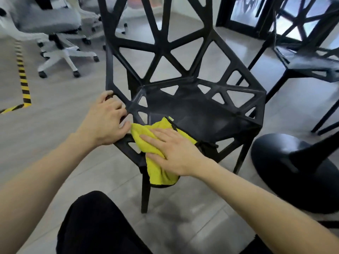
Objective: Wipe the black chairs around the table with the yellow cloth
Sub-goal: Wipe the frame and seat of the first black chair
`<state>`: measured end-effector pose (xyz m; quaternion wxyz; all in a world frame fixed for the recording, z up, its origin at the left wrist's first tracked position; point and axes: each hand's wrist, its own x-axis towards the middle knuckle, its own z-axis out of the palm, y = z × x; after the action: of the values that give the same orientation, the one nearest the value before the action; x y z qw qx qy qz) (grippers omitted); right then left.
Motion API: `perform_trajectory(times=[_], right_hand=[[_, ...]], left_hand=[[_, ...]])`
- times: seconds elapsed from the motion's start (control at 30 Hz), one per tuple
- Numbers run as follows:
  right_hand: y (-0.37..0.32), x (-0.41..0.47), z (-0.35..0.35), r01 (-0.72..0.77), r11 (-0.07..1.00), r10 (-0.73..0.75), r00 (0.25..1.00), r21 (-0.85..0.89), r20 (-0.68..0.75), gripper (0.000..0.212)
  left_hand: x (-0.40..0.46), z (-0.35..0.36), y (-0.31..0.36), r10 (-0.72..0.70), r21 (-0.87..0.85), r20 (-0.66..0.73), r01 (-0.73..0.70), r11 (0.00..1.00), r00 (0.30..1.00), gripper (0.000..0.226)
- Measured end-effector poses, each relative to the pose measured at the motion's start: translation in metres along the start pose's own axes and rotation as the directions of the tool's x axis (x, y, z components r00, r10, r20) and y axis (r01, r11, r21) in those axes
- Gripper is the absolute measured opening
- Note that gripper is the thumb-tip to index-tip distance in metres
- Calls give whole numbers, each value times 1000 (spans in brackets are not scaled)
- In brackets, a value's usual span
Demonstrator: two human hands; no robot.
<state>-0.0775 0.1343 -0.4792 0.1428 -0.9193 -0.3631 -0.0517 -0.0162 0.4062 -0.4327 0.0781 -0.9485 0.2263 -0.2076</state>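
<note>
A black chair (192, 110) with a lattice of triangular openings stands in front of me, its seat facing me. The yellow cloth (156, 167) lies over the seat's front left corner and hangs down past the edge. My right hand (172, 149) presses flat on the cloth with straight fingers pointing left. My left hand (106, 120) grips the chair's left side rail, fingers curled around the frame. A second black chair (308, 65) of the same kind stands at the right.
The round black table base (286, 173) sits on the floor at the right, close to the chair's front right leg. White and grey office chairs (55, 33) stand at the back left. Yellow-black tape (23, 83) marks the floor at left. My dark-clothed knee (95, 226) is below.
</note>
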Motion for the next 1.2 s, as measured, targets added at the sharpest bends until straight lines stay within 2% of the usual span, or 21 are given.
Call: perform_trajectory(times=[0.1, 0.13, 0.2, 0.27, 0.3, 0.33, 0.4, 0.43, 0.5, 0.53, 0.6, 0.67, 0.73, 0.8, 0.83, 0.93, 1.0, 1.13, 1.2], right_hand=[[66, 24, -19, -133, 991, 130, 977, 9, 171, 69], [101, 41, -28, -202, 979, 205, 960, -34, 193, 64], [170, 68, -44, -387, 908, 408, 904, -161, 126, 55], [196, 82, -37, -576, 786, 603, 794, -224, 74, 76], [183, 85, -27, -608, 764, 633, 771, -217, 71, 79], [156, 85, -18, -565, 802, 591, 798, -193, 119, 80], [91, 72, -12, -344, 936, 352, 904, -75, 243, 82], [67, 61, -11, -225, 974, 225, 940, -27, 255, 84], [46, 42, -14, -43, 999, 37, 970, 20, 242, 87], [49, 37, -17, -2, 998, -13, 966, 56, 260, 83], [79, 47, -19, -41, 993, 9, 961, 108, 276, 74], [129, 77, -14, -236, 972, 231, 950, 2, 210, 81], [178, 116, -4, -485, 865, 493, 869, -128, 39, 96], [200, 157, 11, -613, 780, 611, 790, -125, -53, 85], [194, 177, 19, -599, 792, 598, 800, -121, -47, 78], [142, 213, 37, -385, 922, 386, 923, -25, 7, 68], [112, 204, 42, -317, 946, 313, 948, 64, 59, 66], [62, 107, 3, -264, 951, 239, 958, 161, 159, 72], [35, 41, -19, -174, 967, 133, 969, 188, 210, 74]], left_hand=[[-6, 1, 5, -10, -61, 1, 10, 998, 1000, 35], [-5, 1, 5, -9, -79, -10, 9, 997, 1000, 33], [-3, 3, 6, -8, -104, -33, 5, 995, 999, 29], [-6, 5, 6, -1, -124, -61, -7, 992, 998, 24], [-7, 5, 5, 15, -130, -59, -23, 991, 998, 24], [-5, 4, 2, 41, -128, -29, -44, 991, 999, 27], [10, -2, -10, 108, -77, 64, -103, 992, 992, 35], [23, -4, -18, 136, -58, 86, -131, 990, 987, 37], [48, -6, -35, 130, -48, 59, -127, 991, 990, 39], [57, -4, -42, 105, -35, 46, -103, 994, 993, 38], [63, 3, -47, 73, -20, 62, -72, 997, 995, 39], [65, 7, -44, 65, -14, 99, -64, 998, 993, 40], [63, 8, -39, 62, 1, 94, -62, 998, 994, 42], [63, 11, -39, 50, 10, 51, -51, 999, 997, 41], [63, 12, -39, 44, 2, 41, -44, 999, 998, 39], [63, 15, -38, 35, -34, 38, -34, 999, 999, 38], [64, 13, -39, 27, -35, 38, -26, 999, 999, 43], [67, 7, -40, 10, 9, 132, -11, 1000, 991, 63], [69, 4, -39, 12, 71, 170, -25, 997, 985, 66]])
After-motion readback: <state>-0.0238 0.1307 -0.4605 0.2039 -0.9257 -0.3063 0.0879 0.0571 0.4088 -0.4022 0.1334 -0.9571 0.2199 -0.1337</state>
